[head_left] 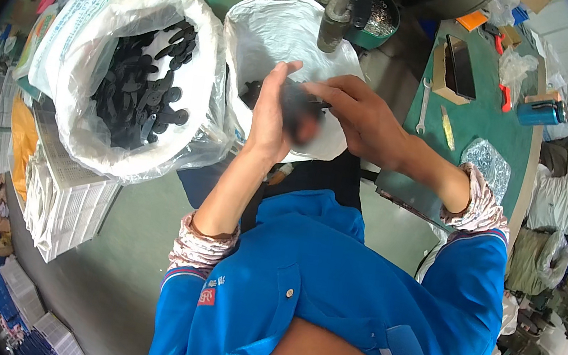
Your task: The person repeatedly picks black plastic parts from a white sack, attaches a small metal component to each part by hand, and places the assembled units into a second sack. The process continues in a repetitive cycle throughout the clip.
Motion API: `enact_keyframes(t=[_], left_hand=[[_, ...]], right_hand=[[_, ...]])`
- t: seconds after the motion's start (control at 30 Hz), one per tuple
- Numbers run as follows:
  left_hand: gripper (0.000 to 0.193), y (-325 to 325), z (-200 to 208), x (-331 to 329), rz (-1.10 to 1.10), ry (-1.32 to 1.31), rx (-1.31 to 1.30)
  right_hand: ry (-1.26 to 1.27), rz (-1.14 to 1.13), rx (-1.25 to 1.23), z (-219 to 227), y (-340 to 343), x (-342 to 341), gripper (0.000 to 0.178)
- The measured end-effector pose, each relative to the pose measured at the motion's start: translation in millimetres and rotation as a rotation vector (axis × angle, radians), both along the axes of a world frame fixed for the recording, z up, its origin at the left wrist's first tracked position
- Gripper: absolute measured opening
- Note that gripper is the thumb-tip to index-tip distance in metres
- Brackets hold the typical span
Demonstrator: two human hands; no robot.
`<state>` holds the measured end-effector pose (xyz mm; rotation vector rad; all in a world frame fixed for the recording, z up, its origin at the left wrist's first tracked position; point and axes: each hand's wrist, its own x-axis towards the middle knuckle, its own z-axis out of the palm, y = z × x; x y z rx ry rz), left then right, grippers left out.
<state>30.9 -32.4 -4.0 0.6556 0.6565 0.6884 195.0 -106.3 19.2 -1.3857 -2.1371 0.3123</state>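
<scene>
"What's the place like, starting from the left?"

"White perforated crates (80, 210) stand over a grey-green floor (139, 230). Next comes a white sack (80, 76), wide open, with loose black plastic parts (133, 91) in it. A second white sack (269, 23) gapes just to its right. Farthest over is a green table (480, 125) with a wrench (423, 106), a cardboard box (445, 77) and a blue cylinder (541, 113)."

"And the hands?"

"The left hand (272, 114) is half open, fingers pointing away from the body, palm beside a dark piece (299, 107); blur hides its grip. The right hand (365, 116) has its fingers bent, pinching the piece's far right edge."

"Where's that piece, and which way does it point?"

"Between both hands, above the second sack's mouth. It's too smeared to tell its long axis, or which end leads."
</scene>
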Motion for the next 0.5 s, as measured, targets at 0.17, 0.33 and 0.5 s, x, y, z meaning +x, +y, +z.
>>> enact_keyframes(t=[0.17, 0.33, 0.5], left_hand=[[0.061, 0.0, -0.7, -1.9, 0.071, -0.001, -0.133], [0.059, -1.7, 0.7, -3.1, 0.058, 0.052, -0.098], [0.078, -13.8, 4.1, 9.2, -0.129, -0.005, 0.046]], right_hand=[[-0.142, -0.009, 0.049, 3.1, 0.4, -9.8, 0.05], [0.213, -0.178, -0.118, 4.8, 3.4, -8.3, 0.029], [0.357, -0.145, -0.206, -1.5, 4.8, -10.9, 0.024]])
